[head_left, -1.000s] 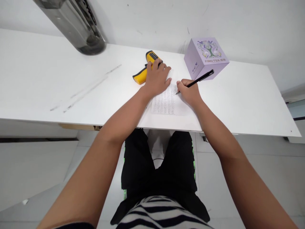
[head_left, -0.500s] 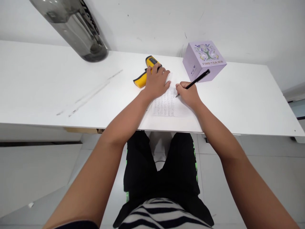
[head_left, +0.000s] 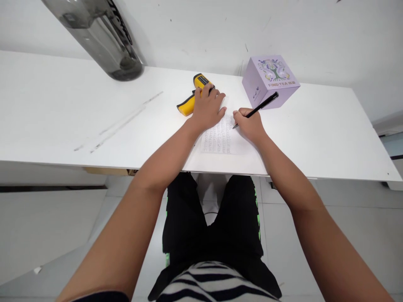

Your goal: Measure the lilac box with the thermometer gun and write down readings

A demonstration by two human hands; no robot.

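Right hand (head_left: 251, 125): closed in a writing grip on a black pen (head_left: 267, 100). Thumb and index pinch near the tip, other fingers curled under, heel of the hand low on the paper side. Pen is tilted: tip down-left, back end up-right, passing in front of the purple box (head_left: 277, 84) in this view. Tip sits at the paper (head_left: 217, 140), just right of the handwritten columns; can't tell if it's actually in contact.

Left hand (head_left: 208, 108): palm down, fingers spread and slightly bent, pointing away from the body, thumb out to the right toward the pen. Grip is slack, nothing grasped. It covers the upper-left part of the paper. Fingers overlap the yellow and black handheld device (head_left: 187, 105) lying on its side; can't tell whether they press on it or just rest over it.

Arms: both reach forward and angle inward, hands near each other, apart. Left forearm crosses the front edge of the white desk (head_left: 132, 126), elbow bent about at that edge. Right forearm crosses the edge too, elbow in front of it.

Paper lies flat near the front edge, between the forearms. Gray bottle (head_left: 107, 46) stands far left, against the wall side.
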